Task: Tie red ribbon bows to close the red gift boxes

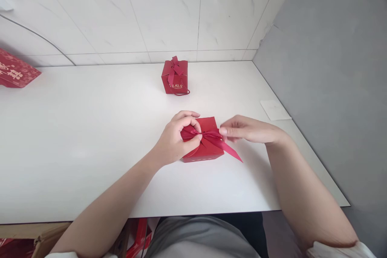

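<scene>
A small red gift box (208,151) sits on the white table (90,137) in front of me, with a red ribbon (222,145) tied across its top. My left hand (178,139) rests on the box's left side, thumb and fingers pinched on the ribbon's knot. My right hand (246,129) is at the box's right, fingers closed on a ribbon loop. One ribbon tail trails off the box toward the front right.
A second red box (174,76) with a finished bow stands farther back at the centre. A red printed bag (15,73) lies at the far left edge. A white paper slip (275,109) lies by the grey wall on the right.
</scene>
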A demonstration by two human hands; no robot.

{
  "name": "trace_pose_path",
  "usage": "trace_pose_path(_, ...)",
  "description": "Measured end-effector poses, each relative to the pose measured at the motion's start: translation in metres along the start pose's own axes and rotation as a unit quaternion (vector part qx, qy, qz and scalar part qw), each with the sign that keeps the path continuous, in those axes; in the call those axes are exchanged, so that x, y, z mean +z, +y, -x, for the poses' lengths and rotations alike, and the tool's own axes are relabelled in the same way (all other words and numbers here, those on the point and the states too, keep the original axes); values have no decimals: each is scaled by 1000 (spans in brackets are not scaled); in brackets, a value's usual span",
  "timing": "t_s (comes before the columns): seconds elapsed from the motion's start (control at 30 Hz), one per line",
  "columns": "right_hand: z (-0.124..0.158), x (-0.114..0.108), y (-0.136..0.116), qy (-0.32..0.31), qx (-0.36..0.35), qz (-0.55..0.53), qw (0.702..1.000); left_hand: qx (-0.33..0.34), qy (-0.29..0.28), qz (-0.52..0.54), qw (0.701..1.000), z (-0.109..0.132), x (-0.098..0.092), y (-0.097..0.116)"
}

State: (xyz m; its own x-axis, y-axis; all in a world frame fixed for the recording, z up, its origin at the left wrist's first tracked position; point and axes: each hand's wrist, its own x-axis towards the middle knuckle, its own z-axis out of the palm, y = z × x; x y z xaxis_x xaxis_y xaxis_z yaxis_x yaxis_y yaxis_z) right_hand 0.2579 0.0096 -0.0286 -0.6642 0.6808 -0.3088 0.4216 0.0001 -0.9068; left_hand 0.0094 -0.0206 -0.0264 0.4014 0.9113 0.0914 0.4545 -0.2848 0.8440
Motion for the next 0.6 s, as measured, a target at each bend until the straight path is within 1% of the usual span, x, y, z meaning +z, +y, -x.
trace_pose_path(0.03,1,-2,1,-54,2,-3,999,-4,3,3,1000,0,0,0)
trace_pose_path(0.07,1,-3,2,-89,-2,-11,996,-6,4,4,1000,0,1,-1)
trace_pose_path(0.1,1,-3,3,-107,-10,-22,994,-5,6,4,1000,0,1,-1)
trace_pose_path(0.2,1,1,3,-111,-32,-54,992,-2,5,-1,1000,-1,1,0)
trace_pose_path(0.3,1,3,4,-117,-37,-67,990,-4,1,-14,1000,-1,0,1)
trace_pose_path(0.4,1,2,5,-130,-40,-78,988,-8,-6,-23,1000,-1,-1,0)
trace_pose_path(0.6,-5,-1,12,-166,-70,-126,975,-7,-10,-22,1000,-2,-2,0)
